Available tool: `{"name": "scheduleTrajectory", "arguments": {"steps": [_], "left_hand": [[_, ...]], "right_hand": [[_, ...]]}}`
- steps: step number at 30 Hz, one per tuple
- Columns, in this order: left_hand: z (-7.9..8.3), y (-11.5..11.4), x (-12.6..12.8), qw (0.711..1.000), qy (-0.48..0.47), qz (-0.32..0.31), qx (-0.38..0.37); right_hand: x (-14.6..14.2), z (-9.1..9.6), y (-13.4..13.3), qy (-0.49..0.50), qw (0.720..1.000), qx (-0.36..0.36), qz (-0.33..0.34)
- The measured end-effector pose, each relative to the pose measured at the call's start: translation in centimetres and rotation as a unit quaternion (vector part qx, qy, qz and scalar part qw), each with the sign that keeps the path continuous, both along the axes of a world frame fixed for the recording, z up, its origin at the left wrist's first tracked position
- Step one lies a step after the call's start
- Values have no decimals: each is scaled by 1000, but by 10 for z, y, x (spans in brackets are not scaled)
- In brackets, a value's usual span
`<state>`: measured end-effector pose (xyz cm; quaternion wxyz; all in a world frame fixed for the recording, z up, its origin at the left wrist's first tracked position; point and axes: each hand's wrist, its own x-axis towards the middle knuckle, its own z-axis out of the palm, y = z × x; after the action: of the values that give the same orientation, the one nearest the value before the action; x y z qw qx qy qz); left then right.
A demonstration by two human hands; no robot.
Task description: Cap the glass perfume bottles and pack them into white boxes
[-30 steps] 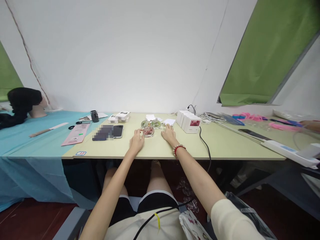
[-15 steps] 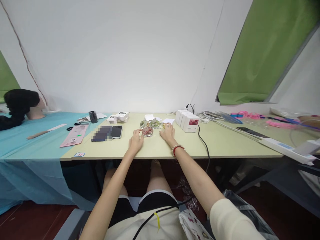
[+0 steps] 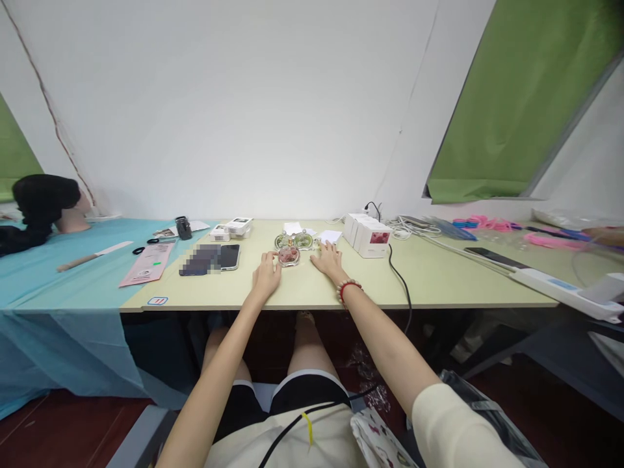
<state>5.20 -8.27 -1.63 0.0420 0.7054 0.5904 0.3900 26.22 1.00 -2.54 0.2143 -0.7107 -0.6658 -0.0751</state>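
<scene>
A small round clear-rimmed case with pink contents (image 3: 289, 256) lies flat on the pale yellow table; its exact kind is too small to tell. Just behind it, two similar cases with green contents (image 3: 303, 241) sit side by side. My left hand (image 3: 266, 274) rests on the table with its fingers stretched forward, its fingertips at the left edge of the pink case. To the right of the cases, my right hand (image 3: 329, 262) lies with fingers spread. White paper pieces (image 3: 330, 236) are behind its fingertips, and a beaded bracelet is on that wrist.
White boxes (image 3: 371, 240) stand right of my right hand, with a black cable (image 3: 401, 279) beside them. A phone (image 3: 230, 257) lies left of my left hand. Farther left are a pink packet (image 3: 146, 265) and a black jar (image 3: 183, 228). A power strip (image 3: 565, 296) sits at far right.
The view has shifted slightly, so everything sits a few pixels farther right. Both hands and the cases hold nearly the same places on the table.
</scene>
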Motion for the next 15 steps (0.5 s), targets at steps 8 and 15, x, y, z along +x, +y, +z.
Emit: {"name": "scheduleTrajectory", "arguments": {"steps": [8, 15], "left_hand": [[3, -3, 0, 1000, -2, -4, -14], [5, -3, 0, 1000, 3, -14, -24]], "right_hand": [[0, -2, 2, 22, 1000, 5, 7], [1, -2, -5, 67, 997, 37, -23]]}}
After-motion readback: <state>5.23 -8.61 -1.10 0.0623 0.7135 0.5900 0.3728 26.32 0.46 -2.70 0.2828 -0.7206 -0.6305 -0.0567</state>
